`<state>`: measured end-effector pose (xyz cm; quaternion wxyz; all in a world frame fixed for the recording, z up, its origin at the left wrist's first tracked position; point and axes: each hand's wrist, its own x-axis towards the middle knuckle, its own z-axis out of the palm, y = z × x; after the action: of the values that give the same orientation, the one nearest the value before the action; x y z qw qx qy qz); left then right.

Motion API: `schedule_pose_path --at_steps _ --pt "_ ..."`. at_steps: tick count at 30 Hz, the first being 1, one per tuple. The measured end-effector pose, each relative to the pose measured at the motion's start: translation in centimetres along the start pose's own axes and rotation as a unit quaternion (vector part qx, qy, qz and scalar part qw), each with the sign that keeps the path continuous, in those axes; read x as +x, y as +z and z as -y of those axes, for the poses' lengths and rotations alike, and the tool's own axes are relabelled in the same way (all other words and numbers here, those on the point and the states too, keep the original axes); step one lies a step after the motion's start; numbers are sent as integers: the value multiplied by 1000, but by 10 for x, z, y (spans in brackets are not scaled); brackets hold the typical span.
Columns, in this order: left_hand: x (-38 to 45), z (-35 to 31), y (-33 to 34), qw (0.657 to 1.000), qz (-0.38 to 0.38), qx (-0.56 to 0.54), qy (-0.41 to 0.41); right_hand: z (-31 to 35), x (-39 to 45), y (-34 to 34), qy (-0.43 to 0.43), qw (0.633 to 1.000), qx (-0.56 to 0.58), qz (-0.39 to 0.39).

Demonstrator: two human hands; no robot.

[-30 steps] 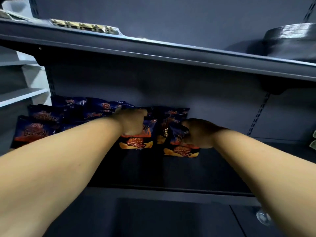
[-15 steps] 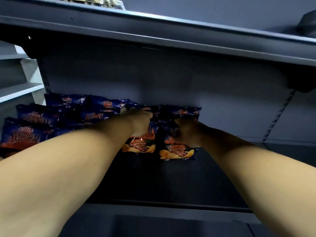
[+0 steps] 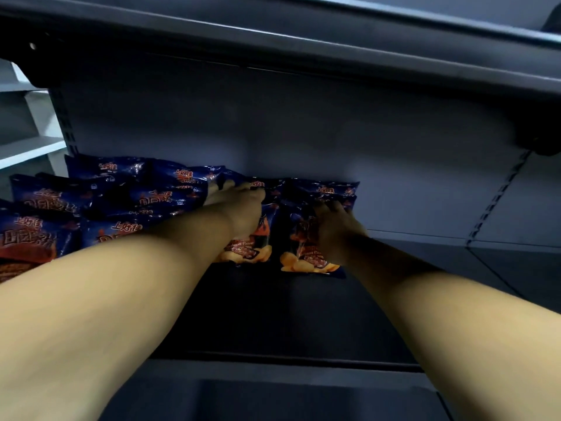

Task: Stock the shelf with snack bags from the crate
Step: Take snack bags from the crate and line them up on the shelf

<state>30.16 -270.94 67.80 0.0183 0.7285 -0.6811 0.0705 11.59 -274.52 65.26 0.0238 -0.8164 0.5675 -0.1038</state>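
**Two hands on two snack bags at the back of the shelf**

Two bags are being handled side by side. The left hand (image 3: 239, 211) is lying over the top of the left snack bag (image 3: 249, 250), its fingers (image 3: 233, 189) reaching toward the rear wall; whether they are curling round the bag or merely pressing it cannot be told, since the back of the hand is hiding them. The right hand (image 3: 334, 226) is resting on the right snack bag (image 3: 306, 259), its fingers (image 3: 331, 206) bending over the upper part of the pack and appearing to be gripping it, though the shadow is making the hold hard to read.

Both bags are sitting on the dark shelf (image 3: 273, 314), close against the back panel (image 3: 303, 141), just beside each other, with their orange chip pictures facing the front. More bags of the same dark blue kind are lying behind them along the wall.

Further left, a row of blue snack bags (image 3: 91, 202) is overlapping in several layers, running out to the left edge of the view. Both bare forearms are stretching in from the near corners. Above, the upper shelf (image 3: 303, 41) is crossing the whole view, and a slotted upright (image 3: 498, 196) is running down the panel on the right.
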Motion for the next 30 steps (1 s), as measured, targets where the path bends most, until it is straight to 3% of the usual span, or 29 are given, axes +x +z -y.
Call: schedule_pose_path --at_steps 5,13,25,30 --pt "-8 1 -3 1000 -26 -5 11 7 -12 -4 -2 998 -5 -63" --pt "-27 -4 2 997 -61 -27 24 15 -32 -9 -13 997 -23 -78" --pt "-73 -39 -21 995 -81 -63 11 14 -74 -35 -26 998 -22 -57" --pt "-101 -63 -37 997 -43 -62 -25 3 -104 -51 -15 999 -41 -21"
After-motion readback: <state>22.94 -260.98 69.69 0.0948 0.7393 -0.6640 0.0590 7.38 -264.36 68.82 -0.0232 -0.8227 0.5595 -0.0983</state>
